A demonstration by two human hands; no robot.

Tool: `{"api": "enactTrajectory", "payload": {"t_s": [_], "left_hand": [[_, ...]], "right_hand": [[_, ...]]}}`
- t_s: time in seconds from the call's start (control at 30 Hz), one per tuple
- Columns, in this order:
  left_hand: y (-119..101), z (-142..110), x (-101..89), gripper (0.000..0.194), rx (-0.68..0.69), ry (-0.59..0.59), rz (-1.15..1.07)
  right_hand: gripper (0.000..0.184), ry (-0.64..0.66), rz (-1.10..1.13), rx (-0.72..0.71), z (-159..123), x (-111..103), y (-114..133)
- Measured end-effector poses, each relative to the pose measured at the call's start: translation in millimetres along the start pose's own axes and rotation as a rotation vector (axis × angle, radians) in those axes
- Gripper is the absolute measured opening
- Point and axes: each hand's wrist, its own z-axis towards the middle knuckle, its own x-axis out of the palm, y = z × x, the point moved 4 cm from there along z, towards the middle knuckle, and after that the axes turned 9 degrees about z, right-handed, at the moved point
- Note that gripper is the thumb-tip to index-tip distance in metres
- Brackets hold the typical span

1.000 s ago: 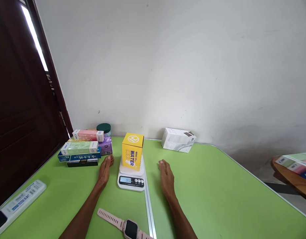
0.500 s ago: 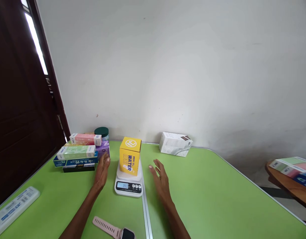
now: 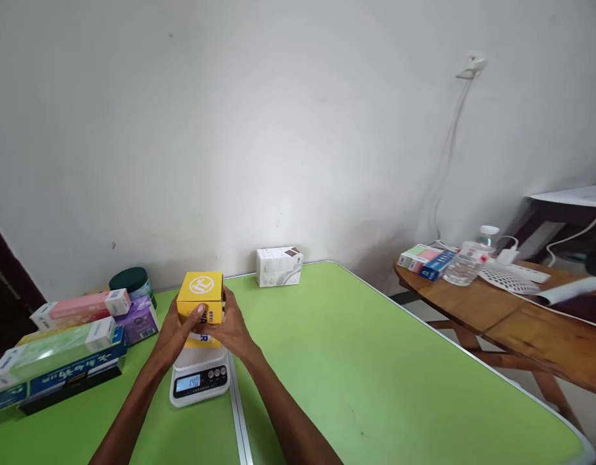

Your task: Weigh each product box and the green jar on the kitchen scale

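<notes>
A yellow cardboard box (image 3: 201, 287) with a white logo on top is at the white digital kitchen scale (image 3: 201, 387), whose display is lit. My left hand (image 3: 176, 332) is closed on the box's left side, its thumb across the front face. On the right side my right hand (image 3: 230, 323) grips the same box, fingers wrapped behind it. Both hands cover much of its printed front. I cannot tell whether the box's base still rests on the weighing plate.
Stacked product boxes (image 3: 60, 345) and a green-lidded jar (image 3: 133, 284) stand left on the green table (image 3: 375, 374). A white box (image 3: 279, 267) is near the wall. To the right, a wooden table (image 3: 511, 323) bears a water bottle (image 3: 467, 261) and small boxes (image 3: 426, 260).
Both hands have closed in from either side onto the yellow box, having been apart from it. The view has swung right, bringing the wooden table into sight; the watch has left view.
</notes>
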Motion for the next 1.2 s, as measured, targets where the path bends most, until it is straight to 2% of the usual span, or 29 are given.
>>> {"api": "enactTrajectory", "payload": {"t_s": [0.1,0.2,0.27,0.33,0.4,0.47,0.53,0.6,0.63,0.77,0.83,0.9,1.0,1.2], "left_hand": [[-24.6,2.6,36.3,0.085,0.079,0.073,0.018],[-46.6,2.0,96.6,0.079,0.159,0.245,-0.033],[-52.3,-0.9,143.1,0.076,0.186,0.384,-0.058],[-48.4,-4.0,187.7,0.080,0.199,0.486,-0.026],[-34.6,-5.1,226.6,0.092,0.174,0.544,0.066],[-15.2,-3.1,257.5,0.103,0.125,0.579,0.172],[3.7,2.6,279.1,0.106,0.103,0.591,0.259],[19.3,13.0,291.1,0.105,0.114,0.552,0.330],[26.0,20.3,293.4,0.104,0.118,0.498,0.361],[48.7,56.4,283.0,0.105,0.074,0.101,0.405],[59.6,73.6,276.2,0.108,0.036,-0.029,0.379],[70.3,88.1,274.7,0.110,0.003,-0.032,0.343],[83.0,101.5,280.0,0.108,-0.021,0.050,0.320],[89.1,103.4,289.8,0.099,0.023,0.069,0.388]], "right_hand": [[0.104,-0.035,0.023,-0.040,-7.8,-44.7,24.9],[0.102,-0.119,-0.036,-0.015,-22.6,-112.2,44.4],[0.100,-0.237,-0.132,0.000,-34.8,-164.9,49.2],[0.100,-0.361,-0.247,-0.009,-45.3,-216.1,47.1],[0.098,-0.498,-0.352,-0.001,-51.5,-261.4,39.0],[0.095,-0.625,-0.411,0.031,-50.9,-297.3,27.7],[0.094,-0.719,-0.454,0.044,-42.4,-322.7,17.1],[0.101,-0.786,-0.513,0.015,-26.7,-339.4,8.7],[0.106,-0.812,-0.546,-0.003,-16.8,-345.4,4.6],[0.125,-0.874,-0.585,-0.001,27.9,-360.6,-17.2],[0.129,-0.874,-0.580,0.012,49.3,-362.8,-29.9],[0.134,-0.859,-0.568,0.020,67.0,-361.1,-43.1],[0.134,-0.849,-0.528,0.042,81.1,-354.3,-62.4],[0.128,-0.761,-0.526,0.053,73.9,-338.1,-81.3]]}}
